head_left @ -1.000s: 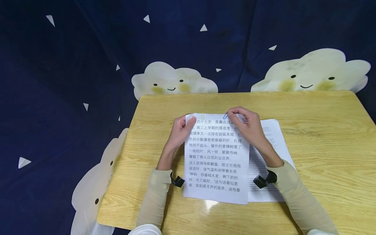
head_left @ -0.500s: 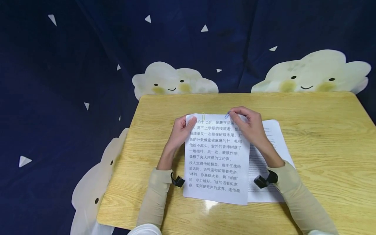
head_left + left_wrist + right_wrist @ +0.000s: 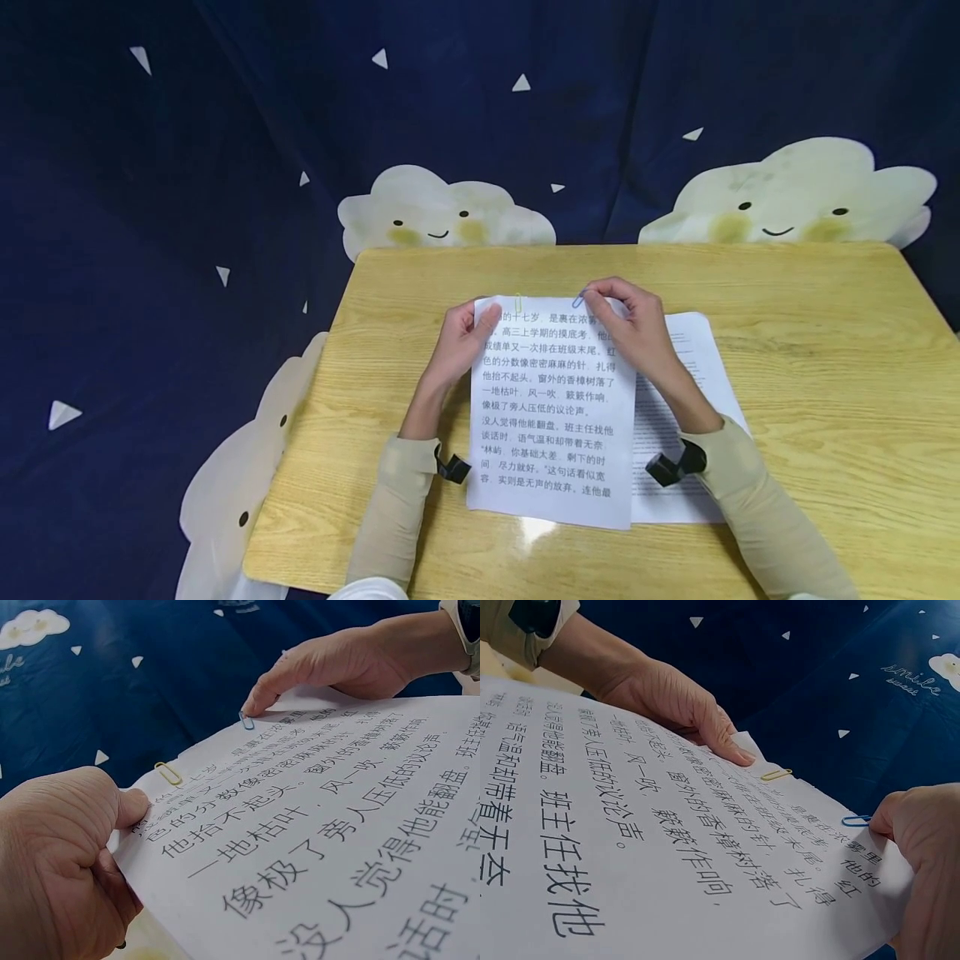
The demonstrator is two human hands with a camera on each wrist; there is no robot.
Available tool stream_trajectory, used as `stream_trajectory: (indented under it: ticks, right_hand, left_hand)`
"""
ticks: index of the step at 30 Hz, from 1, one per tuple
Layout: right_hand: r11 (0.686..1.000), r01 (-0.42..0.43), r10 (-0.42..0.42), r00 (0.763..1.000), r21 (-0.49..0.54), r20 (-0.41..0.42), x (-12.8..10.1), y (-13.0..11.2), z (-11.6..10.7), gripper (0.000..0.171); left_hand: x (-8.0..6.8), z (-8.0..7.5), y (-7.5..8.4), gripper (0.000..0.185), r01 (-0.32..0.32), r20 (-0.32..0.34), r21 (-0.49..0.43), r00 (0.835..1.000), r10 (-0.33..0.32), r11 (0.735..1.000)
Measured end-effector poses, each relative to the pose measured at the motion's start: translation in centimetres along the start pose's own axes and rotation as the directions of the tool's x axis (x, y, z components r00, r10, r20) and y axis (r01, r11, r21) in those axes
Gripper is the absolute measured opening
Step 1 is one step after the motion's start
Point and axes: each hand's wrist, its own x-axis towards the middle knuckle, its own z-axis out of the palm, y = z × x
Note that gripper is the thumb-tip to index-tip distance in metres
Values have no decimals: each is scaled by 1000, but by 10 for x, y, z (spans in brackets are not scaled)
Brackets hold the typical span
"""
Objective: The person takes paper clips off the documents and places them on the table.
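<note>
Now, left hand (image 3: 459,340) gripping smooth printed sheets (image 3: 551,417), right hand (image 3: 636,332) pinching blue wire clip (image 3: 578,298)

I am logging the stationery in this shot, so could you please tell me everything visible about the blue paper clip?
The small blue wire paper clip sits on the top edge of the white printed sheets, right of the yellow wire paper clip. It looks like thin coated wire bent in loops, part of it jutting past the edge. The right hand pinches it at the fingertips; the left hand grips the sheets' top left corner.

blue paper clip (image 3: 577,298), yellow paper clip (image 3: 518,301)
</note>
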Motion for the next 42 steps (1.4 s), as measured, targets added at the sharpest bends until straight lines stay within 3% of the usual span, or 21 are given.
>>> stream_trajectory:
  ticks: [17,28,34,42]
  right_hand:
    - [1000,12,-12,1000,-2,-16,0,5,3,13]
    - [1000,2,-1,998,16,-59,2,7,3,15]
    - [1000,5,-6,998,-20,-58,3,7,-2,15]
    - [999,0,-3,998,-37,-64,7,3,-13,15]
  left_hand:
    - [1,0,-1,33,-15,6,5,1000,15,1000]
    - [0,-4,-1,34,8,-16,35,1000,-7,999]
    - [2,-4,-3,31,-26,-25,20,999,26,999]
    - [3,-6,-9,32,-21,-47,37,999,22,999]
